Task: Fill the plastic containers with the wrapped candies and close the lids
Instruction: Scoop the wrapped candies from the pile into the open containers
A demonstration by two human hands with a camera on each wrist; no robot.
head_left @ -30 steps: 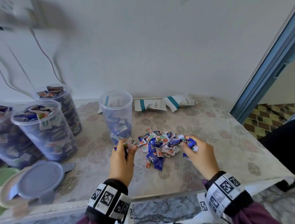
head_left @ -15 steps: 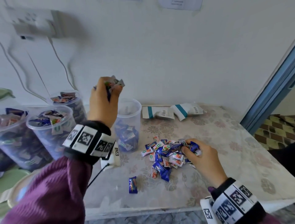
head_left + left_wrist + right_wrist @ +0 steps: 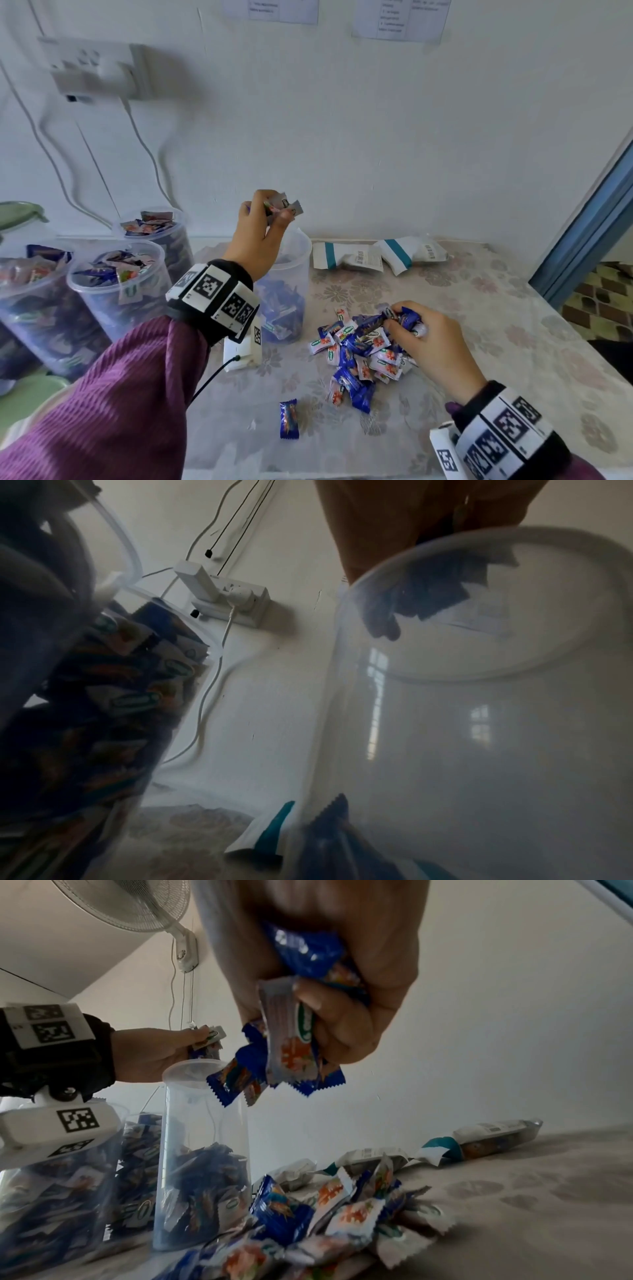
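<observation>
A clear plastic container [image 3: 291,301], partly filled with blue wrapped candies, stands open on the table. My left hand [image 3: 263,222] is raised above its rim and grips a small bunch of wrapped candies [image 3: 284,207]. In the right wrist view the same left hand [image 3: 161,1053] hovers over the container [image 3: 205,1150]. A pile of blue and white candies [image 3: 363,349] lies on the cloth to the right. My right hand [image 3: 421,332] rests at the pile's far edge, gripping several candies [image 3: 291,1042]. One blue candy [image 3: 288,419] lies alone near the front edge.
Several full, lidless containers [image 3: 116,284] crowd the left side. A green lid [image 3: 20,214] shows at far left. Two sealed white candy bags [image 3: 376,255] lie against the wall. A socket with cables [image 3: 96,72] hangs above. The table's right edge [image 3: 582,335] meets a doorway.
My left hand rose from the pile with candies to above the open container. One blue candy dropped near the front edge. The right hand stayed at the pile.
</observation>
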